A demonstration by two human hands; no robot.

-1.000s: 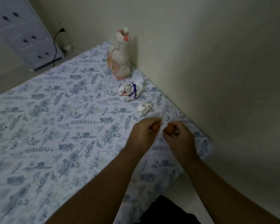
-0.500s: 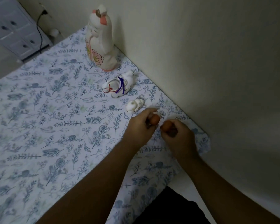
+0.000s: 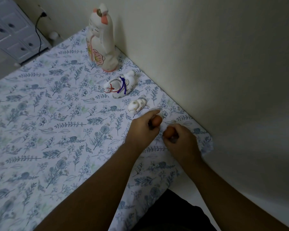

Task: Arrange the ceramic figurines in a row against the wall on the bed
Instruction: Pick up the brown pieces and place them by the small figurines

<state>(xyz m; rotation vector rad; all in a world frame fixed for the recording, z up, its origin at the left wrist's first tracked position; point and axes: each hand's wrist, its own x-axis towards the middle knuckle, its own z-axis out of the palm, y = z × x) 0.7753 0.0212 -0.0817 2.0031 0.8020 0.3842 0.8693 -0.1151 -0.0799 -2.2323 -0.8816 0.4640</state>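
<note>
Three white ceramic figurines stand along the wall on the floral bed sheet: a tall cat figurine at the far end, a mid-sized one with a purple cord nearer, and a tiny white one nearest. My left hand pinches a small orange-brown figurine just past the tiny white one. My right hand grips a second small orange-brown figurine close beside it, near the bed's corner. Both small pieces are mostly hidden by my fingers.
The cream wall runs along the right of the bed. A grey drawer cabinet stands beyond the bed at top left, with a black cable plugged in beside it. The bed's corner drops off just right of my right hand.
The view has come closer to the figurines. My hands have drawn slightly apart, the left one edging toward the tiny white figurine. The three standing figurines have not moved.
</note>
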